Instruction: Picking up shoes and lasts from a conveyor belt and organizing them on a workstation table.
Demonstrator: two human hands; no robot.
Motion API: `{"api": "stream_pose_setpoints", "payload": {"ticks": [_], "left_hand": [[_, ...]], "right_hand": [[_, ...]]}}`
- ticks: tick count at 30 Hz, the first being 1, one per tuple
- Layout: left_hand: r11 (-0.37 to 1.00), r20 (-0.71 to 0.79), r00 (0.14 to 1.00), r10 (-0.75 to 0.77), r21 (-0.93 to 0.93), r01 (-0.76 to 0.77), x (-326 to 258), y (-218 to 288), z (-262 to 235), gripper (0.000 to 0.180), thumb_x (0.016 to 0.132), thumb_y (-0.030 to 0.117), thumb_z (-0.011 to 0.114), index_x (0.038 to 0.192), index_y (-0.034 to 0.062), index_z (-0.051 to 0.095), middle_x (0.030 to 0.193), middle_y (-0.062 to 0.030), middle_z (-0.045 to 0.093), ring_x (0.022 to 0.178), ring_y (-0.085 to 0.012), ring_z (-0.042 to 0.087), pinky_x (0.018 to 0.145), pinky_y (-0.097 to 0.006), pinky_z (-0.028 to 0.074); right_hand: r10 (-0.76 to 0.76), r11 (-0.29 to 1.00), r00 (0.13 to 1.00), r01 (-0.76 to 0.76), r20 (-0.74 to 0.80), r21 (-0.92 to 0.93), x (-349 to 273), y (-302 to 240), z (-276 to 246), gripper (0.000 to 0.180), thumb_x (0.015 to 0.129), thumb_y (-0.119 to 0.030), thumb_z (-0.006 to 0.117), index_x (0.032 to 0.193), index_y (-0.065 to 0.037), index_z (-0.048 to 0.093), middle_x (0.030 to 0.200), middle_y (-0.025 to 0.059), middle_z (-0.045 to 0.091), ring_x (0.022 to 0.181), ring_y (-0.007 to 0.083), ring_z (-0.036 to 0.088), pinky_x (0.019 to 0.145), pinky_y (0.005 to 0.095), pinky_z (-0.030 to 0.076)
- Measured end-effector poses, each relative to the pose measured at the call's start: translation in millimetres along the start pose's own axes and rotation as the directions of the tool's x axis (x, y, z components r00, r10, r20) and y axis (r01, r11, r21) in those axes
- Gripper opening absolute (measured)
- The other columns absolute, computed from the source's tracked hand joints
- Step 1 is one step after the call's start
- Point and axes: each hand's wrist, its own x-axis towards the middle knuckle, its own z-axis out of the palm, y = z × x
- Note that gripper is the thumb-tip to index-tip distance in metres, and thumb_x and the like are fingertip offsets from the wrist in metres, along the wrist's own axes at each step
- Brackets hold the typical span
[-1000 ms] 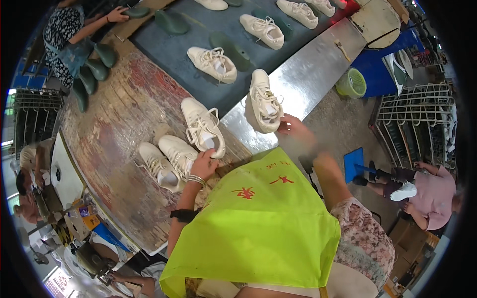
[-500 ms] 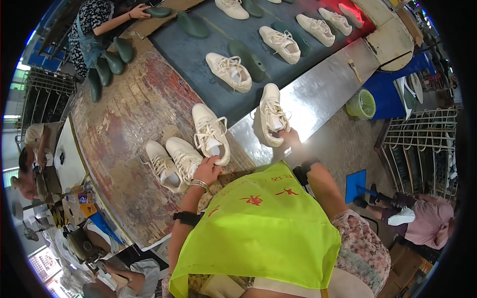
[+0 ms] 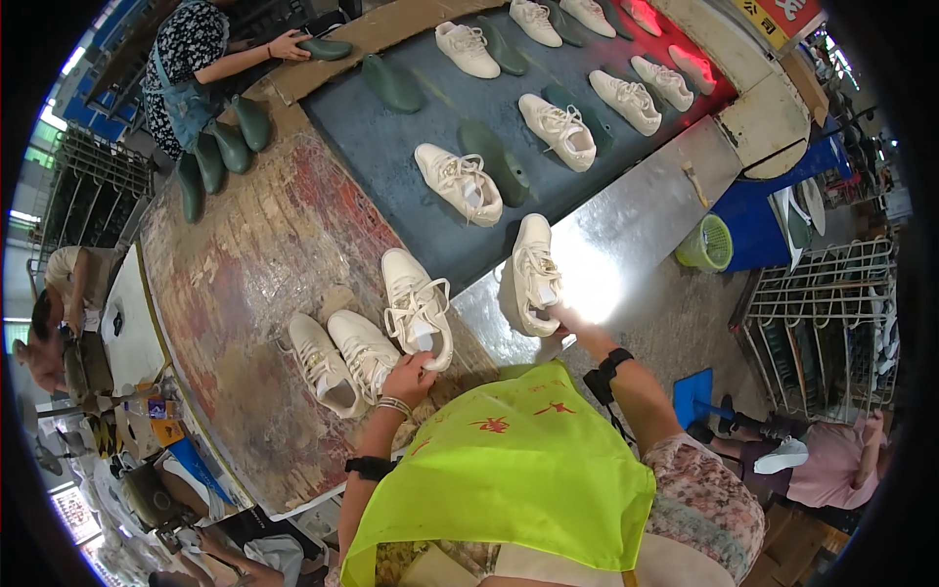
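Note:
My left hand (image 3: 408, 380) is closed on the heel of a cream lace-up sneaker (image 3: 415, 305), toe pointing away from me, on the worn wooden table. Just left of it, two more cream sneakers (image 3: 360, 350) stand side by side. My right hand (image 3: 572, 326) grips the heel collar of another cream sneaker (image 3: 534, 269) over the shiny metal ledge (image 3: 626, 210); some fingers are hidden behind the heel. Beyond, cream sneakers (image 3: 458, 184) and green shoe lasts (image 3: 492, 161) lie in rows on the dark belt (image 3: 367, 137).
At the far left a co-worker's hand (image 3: 290, 45) holds a green last (image 3: 326, 48), with several lasts (image 3: 231, 147) standing at the table edge. A brush (image 3: 695, 184) lies on the ledge. A green basket (image 3: 706, 243) and wire racks (image 3: 827, 293) stand at the right.
My view has tilted, so the table, belt and shoes sit lower in the picture. Both hands keep their hold on the same two sneakers.

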Motion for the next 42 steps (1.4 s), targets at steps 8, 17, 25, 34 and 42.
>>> {"api": "stream_pose_setpoints", "payload": {"ticks": [8, 17, 25, 34, 42], "left_hand": [[0.98, -0.147, 0.972, 0.185, -0.043, -0.193, -1.3, -7.0, 11.0, 0.035, 0.074, 0.016, 0.066, 0.107, 0.0109, 0.056, 0.093, -0.0126, 0.057, 0.078, -0.0315, 0.058, 0.067, -0.038, 0.048], [0.997, 0.029, 0.999, -0.036, -0.073, 0.038, -5.3, -1.4, 8.6, 0.032, 0.077, 0.021, 0.062, 0.108, 0.0128, 0.057, 0.104, -0.0137, 0.057, 0.091, -0.0315, 0.058, 0.077, -0.04, 0.047], [0.98, 0.028, 0.981, -0.192, 0.06, 0.19, -8.9, 38.2, -8.9, 0.045, 0.074, 0.029, 0.066, 0.117, 0.0193, 0.052, 0.105, -0.0076, 0.059, 0.09, -0.0312, 0.059, 0.076, -0.04, 0.048], [0.964, 0.061, 0.976, -0.21, 0.181, 0.196, -28.2, 47.5, -43.5, 0.045, 0.078, 0.029, 0.06, 0.119, 0.0145, 0.05, 0.11, -0.0084, 0.058, 0.095, -0.0275, 0.058, 0.077, -0.038, 0.049], [0.976, 0.118, 0.969, -0.216, 0.012, 0.216, -12.9, 34.0, -34.6, 0.038, 0.082, 0.025, 0.055, 0.116, 0.0095, 0.051, 0.1, -0.0125, 0.06, 0.087, -0.0296, 0.06, 0.07, -0.04, 0.049]], "right_hand": [[0.137, 0.98, 0.989, -0.128, -0.054, 0.15, -75.8, -84.0, -12.7, 0.034, 0.071, -0.015, 0.067, 0.1, 0.003, 0.062, 0.083, 0.0099, 0.065, 0.066, 0.0174, 0.063, 0.054, 0.027, 0.05], [-0.071, 0.993, 0.946, 0.098, 0.318, -0.068, -65.6, -155.0, 13.5, 0.033, 0.071, -0.013, 0.065, 0.101, 0.002, 0.062, 0.093, 0.0091, 0.064, 0.081, 0.0188, 0.062, 0.074, 0.0288, 0.049], [0.137, 0.985, 0.948, -0.099, 0.286, -0.142, -43.5, -170.8, 29.5, 0.042, 0.08, -0.018, 0.061, 0.116, 0.004, 0.052, 0.099, 0.0107, 0.062, 0.086, 0.0181, 0.062, 0.075, 0.0293, 0.05], [0.019, 0.468, 0.85, 0.457, 0.526, -0.756, -33.1, -197.9, 2.6, 0.063, 0.075, -0.019, 0.066, 0.13, -0.004, 0.04, 0.107, 0.0101, 0.057, 0.094, 0.0179, 0.056, 0.073, 0.0297, 0.048], [-0.344, -0.489, -0.316, 0.864, 0.884, 0.119, -11.2, -258.8, 194.9, 0.047, 0.078, -0.017, 0.049, 0.123, -0.03, 0.046, 0.129, 0.0066, 0.043, 0.114, 0.0287, 0.045, 0.101, 0.0521, 0.03]]}}
